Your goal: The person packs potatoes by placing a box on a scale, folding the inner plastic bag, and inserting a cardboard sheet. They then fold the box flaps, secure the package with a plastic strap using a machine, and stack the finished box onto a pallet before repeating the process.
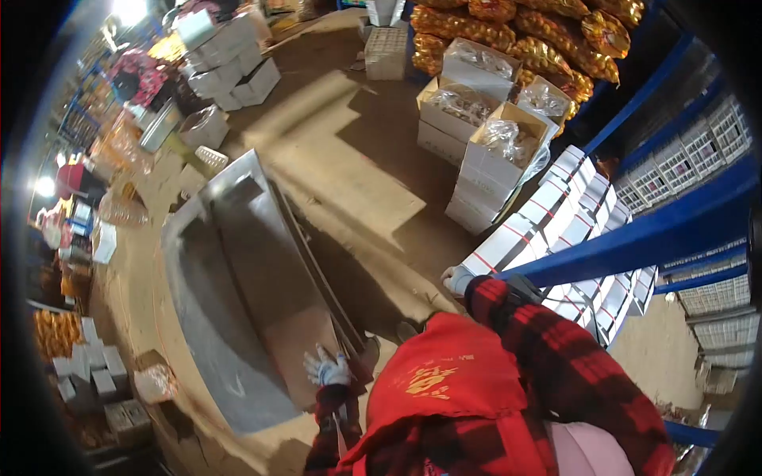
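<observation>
My left hand [325, 369], in a pale glove, has its fingers spread over a brown flat panel [298, 349] at the near end of a large grey table with raised sides [190, 317]. Nothing shows between those fingers. My right hand [458, 279], gloved too, is at the near left corner of a stack of white boxes with red straps [516, 238], just left of the lower end of a blue beam [603, 252]. Its fingers look curled, and what they hold, if anything, is hidden.
Open cartons [488, 170] with clear plastic bags stand beyond my right hand. Behind them are piled orange net sacks [548, 51]. White crates [686, 159] fill racks at right. White boxes [226, 59] and a person in patterned clothing [141, 75] are at far left.
</observation>
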The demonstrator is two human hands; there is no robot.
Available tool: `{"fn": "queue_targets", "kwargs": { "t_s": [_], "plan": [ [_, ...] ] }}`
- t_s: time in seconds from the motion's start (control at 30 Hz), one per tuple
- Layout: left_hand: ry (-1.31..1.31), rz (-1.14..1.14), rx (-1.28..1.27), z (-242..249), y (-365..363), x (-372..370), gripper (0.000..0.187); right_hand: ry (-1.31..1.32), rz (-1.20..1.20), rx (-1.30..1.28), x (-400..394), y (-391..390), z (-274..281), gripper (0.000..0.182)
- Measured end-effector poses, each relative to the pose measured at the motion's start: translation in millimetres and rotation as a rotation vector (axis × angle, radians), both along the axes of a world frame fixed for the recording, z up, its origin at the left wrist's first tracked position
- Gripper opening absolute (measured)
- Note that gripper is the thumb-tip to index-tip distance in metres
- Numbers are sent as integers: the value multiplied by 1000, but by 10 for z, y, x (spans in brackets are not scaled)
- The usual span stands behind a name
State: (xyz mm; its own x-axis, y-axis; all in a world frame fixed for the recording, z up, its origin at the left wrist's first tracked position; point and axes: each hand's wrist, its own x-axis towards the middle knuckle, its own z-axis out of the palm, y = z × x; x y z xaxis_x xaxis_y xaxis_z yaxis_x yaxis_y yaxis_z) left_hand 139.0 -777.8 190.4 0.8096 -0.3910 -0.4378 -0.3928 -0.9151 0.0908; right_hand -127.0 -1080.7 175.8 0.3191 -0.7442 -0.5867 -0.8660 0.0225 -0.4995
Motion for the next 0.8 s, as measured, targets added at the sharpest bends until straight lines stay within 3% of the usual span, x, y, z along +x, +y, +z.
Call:
{"fn": "queue_targets", "kwargs": {
  "t_s": [0.07, 0.13, 0.23, 0.33, 0.43, 0.53, 0.6, 0.7, 0.8],
  "plan": [
    [-21, 34, -71, -52, 20, 69, 69, 203, 69, 63, 140, -401, -452, 22],
    [-30, 38, -159, -65, 37, 147, 59, 235, 304, 82, 192, -811, -780, 18],
    [51, 94, -225, -120, 40, 304, 55, 273, 498, 107, 322, -1384, -898, 15],
    [192, 116, -86, -77, -85, 534, 56, 263, 320, 126, 544, -1830, -730, 17],
    [344, 127, -9, 88, -473, 800, 44, 286, 789, -102, 522, -2445, -1488, 18],
    [461, 133, -2, 279, -1115, 1168, 33, 223, 518, 8, 635, -3002, -1312, 18],
    [514, 106, -46, 383, -1714, 1519, 28, 169, -26, 275, 803, -3405, -716, 17],
    [613, 75, -180, 546, -2757, 2095, 24, -160, -462, 180, 565, -3730, -1149, 16],
    [731, 55, -379, 535, -4157, 2630, 28, -19, -373, 193, 384, -3993, -1076, 16]
  ]
}}
